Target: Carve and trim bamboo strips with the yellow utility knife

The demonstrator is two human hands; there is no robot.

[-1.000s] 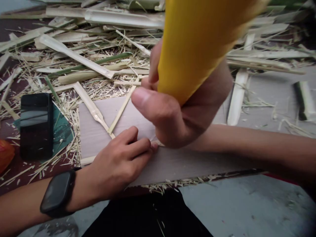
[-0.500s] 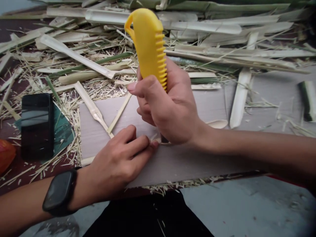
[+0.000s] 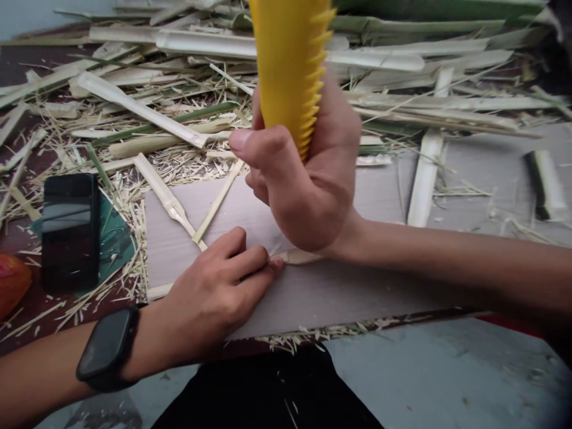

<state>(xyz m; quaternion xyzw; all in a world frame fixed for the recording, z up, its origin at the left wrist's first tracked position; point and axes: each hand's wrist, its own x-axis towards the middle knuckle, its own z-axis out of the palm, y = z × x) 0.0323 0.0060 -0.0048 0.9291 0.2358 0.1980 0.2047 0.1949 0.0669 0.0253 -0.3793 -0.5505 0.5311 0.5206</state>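
My right hand (image 3: 308,173) is wrapped round the ribbed yellow handle of a utility knife (image 3: 286,71), held upright over the board. The hand hides its lower end, and the blade does not show. My left hand (image 3: 227,280), with a black watch on its wrist, rests on the grey board (image 3: 357,298). Its fingertips press on the end of a thin, pale bamboo piece (image 3: 301,257), which runs right under my right hand. Touching the left knuckles is the tip of a bamboo strip with a narrowed neck (image 3: 165,199); a thin sliver (image 3: 218,199) crosses it.
Split bamboo lengths (image 3: 201,44) and shavings are heaped along the back. A phone (image 3: 70,232) lies at the left on a green sheet (image 3: 111,238), near an orange-red object (image 3: 13,283). A bamboo slat (image 3: 424,179) and a short green-edged chunk (image 3: 546,185) lie right.
My right hand has lifted the knife higher and closer to the camera, uncovering more of the bamboo piece. The dark blade seen before is now out of sight. My left hand stays put.
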